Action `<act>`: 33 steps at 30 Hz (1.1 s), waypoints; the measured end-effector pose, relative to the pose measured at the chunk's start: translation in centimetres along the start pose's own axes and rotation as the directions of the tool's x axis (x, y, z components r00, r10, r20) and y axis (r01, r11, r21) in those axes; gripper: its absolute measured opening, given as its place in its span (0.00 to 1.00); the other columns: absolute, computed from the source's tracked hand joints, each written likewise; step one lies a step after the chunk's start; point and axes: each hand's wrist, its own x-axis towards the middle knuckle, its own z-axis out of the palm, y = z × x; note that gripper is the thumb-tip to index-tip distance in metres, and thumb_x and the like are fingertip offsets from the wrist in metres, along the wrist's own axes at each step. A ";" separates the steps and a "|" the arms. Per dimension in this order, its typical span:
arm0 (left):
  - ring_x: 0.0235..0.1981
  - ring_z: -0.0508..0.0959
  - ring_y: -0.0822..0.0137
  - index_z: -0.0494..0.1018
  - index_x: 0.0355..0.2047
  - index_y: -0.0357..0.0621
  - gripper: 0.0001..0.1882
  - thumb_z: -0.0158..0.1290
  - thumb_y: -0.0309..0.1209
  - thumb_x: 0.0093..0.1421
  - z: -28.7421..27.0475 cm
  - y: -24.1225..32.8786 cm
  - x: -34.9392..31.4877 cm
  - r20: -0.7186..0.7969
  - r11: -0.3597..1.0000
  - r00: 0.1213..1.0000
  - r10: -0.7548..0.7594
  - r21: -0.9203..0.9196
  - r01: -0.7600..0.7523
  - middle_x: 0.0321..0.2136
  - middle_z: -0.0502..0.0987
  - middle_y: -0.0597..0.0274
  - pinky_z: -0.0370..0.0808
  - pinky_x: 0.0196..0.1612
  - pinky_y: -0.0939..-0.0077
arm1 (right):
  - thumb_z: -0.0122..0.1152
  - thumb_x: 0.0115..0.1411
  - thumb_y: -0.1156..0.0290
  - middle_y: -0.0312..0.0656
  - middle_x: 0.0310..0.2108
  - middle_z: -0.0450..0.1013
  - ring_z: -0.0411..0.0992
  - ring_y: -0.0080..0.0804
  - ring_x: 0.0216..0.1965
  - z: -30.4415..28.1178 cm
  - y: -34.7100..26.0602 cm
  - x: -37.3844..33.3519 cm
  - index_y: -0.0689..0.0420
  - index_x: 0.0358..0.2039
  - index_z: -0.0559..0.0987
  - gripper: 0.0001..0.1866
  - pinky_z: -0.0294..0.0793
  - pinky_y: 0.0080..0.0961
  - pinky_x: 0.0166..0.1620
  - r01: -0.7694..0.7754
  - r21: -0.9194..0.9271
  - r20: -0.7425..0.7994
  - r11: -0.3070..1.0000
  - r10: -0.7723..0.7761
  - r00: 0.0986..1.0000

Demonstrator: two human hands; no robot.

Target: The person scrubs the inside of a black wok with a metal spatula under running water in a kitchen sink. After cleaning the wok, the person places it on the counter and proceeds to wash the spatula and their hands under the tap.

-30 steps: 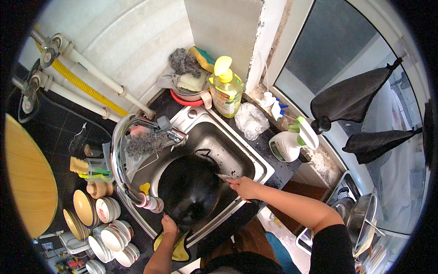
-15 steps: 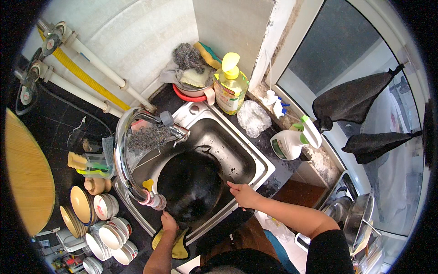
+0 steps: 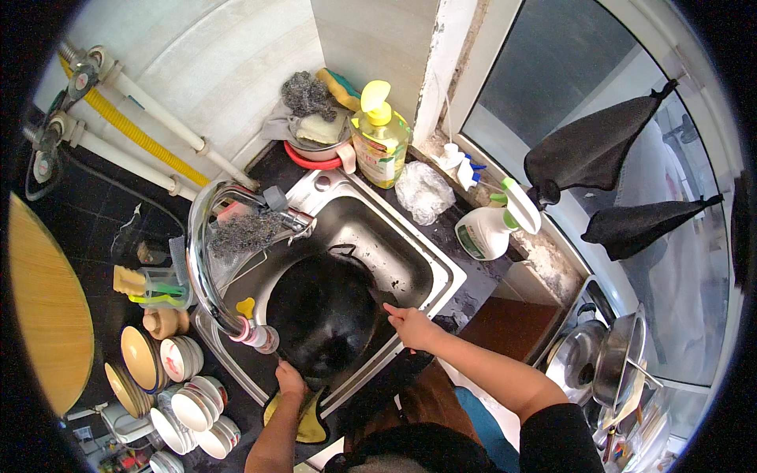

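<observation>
A round black wok rests in the steel sink, with a small loop handle at its far edge. Its dark surface shows a wet shine. At the wok's near left edge, by the front of the sink, my left hand is closed on it, fingers partly hidden. My right hand grips the wok's right edge, thumb and forefinger toward the rim and the other fingers curled. The chrome faucet arches over the left side, its spout end close above the wok near my left hand.
Stacked bowls and plates crowd the left counter. A yellow cloth lies at the sink's front edge. Behind stand a soap pump bottle and a bowl of scrubbers; a white spray bottle stands at the right.
The whole view has shifted slightly. Both hands stay on the wok, which keeps nearly the same place in the sink; my right hand's forefinger looks less stretched out.
</observation>
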 end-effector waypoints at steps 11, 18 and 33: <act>0.09 0.66 0.55 0.62 0.28 0.35 0.25 0.28 0.48 0.59 -1.0 2.1 -0.5 0.120 0.993 0.986 -0.118 0.030 0.115 0.14 0.65 0.52 0.65 0.12 0.64 | 0.39 0.60 0.67 0.52 0.18 0.70 0.67 0.41 0.13 2.1 -0.1 0.3 0.48 0.55 0.61 0.21 0.68 0.34 0.21 -0.024 0.044 -0.104 0.999 0.029 0.994; 0.20 0.71 0.47 0.66 0.30 0.29 0.29 0.28 0.47 0.59 0.6 -4.7 2.1 -0.105 0.979 0.990 0.096 0.192 -0.075 0.20 0.70 0.43 0.69 0.22 0.61 | 0.41 0.60 0.66 0.49 0.15 0.69 0.65 0.36 0.10 3.7 1.0 -2.7 0.48 0.55 0.61 0.20 0.67 0.31 0.19 0.059 0.009 -0.144 0.998 -0.057 0.988; 0.09 0.65 0.54 0.63 0.28 0.33 0.26 0.26 0.46 0.59 -1.0 1.5 0.0 0.141 0.991 0.981 -0.131 0.028 0.128 0.17 0.66 0.49 0.62 0.12 0.62 | 0.39 0.60 0.64 0.56 0.22 0.70 0.70 0.49 0.23 4.8 0.0 -3.1 0.45 0.55 0.61 0.21 0.69 0.39 0.29 -0.061 0.053 -0.173 0.997 0.069 0.983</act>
